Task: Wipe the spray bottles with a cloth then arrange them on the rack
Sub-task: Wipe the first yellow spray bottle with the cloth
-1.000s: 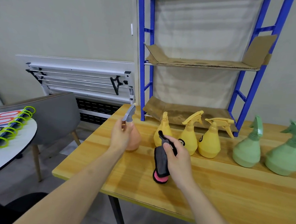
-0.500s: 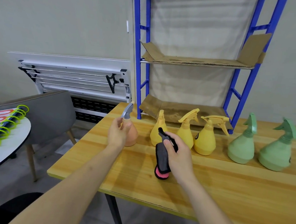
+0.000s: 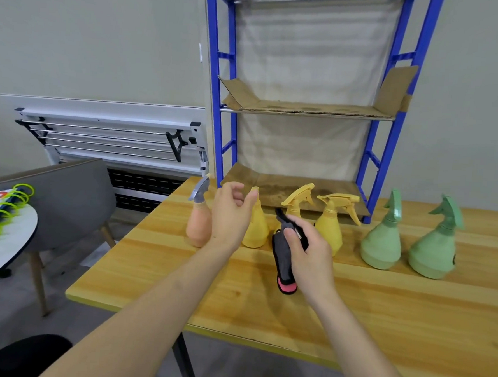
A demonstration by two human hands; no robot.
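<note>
**Spray bottles lined up on the table, cloth in my right hand**

Spray bottles stand in a row along the far side of the wooden table (image 3: 380, 307), in front of the blue rack (image 3: 372, 155), none of them on its shelves. Furthest left is the peach bottle (image 3: 198, 226) with its grey trigger head. My left hand (image 3: 231, 216) hovers just to the right of it, in front of the first yellow bottle (image 3: 257, 226), fingers loosely curled and apart, holding nothing; I cannot tell whether it touches either bottle. Next comes the second yellow bottle (image 3: 297, 201), mostly hidden behind the cloth, then the third yellow bottle (image 3: 330, 225) with its nozzle pointing right.

My right hand (image 3: 308, 253) is raised above the table in front of these, fingers and thumb wrapped around a dark grey cloth (image 3: 283, 257) with a pink edge that hangs down towards the tabletop.

Further right, a little apart from the yellow ones, stand two green bottles (image 3: 382, 243) and (image 3: 433, 252), close together.

The rack sits at the back edge of the table; its lower shelf (image 3: 285, 187) and middle shelf (image 3: 305, 108) are lined with brown cardboard. Off to the left of the table are a grey chair (image 3: 72, 201) and a white round table (image 3: 2, 243) carrying something with neon green rings (image 3: 7, 205).
</note>
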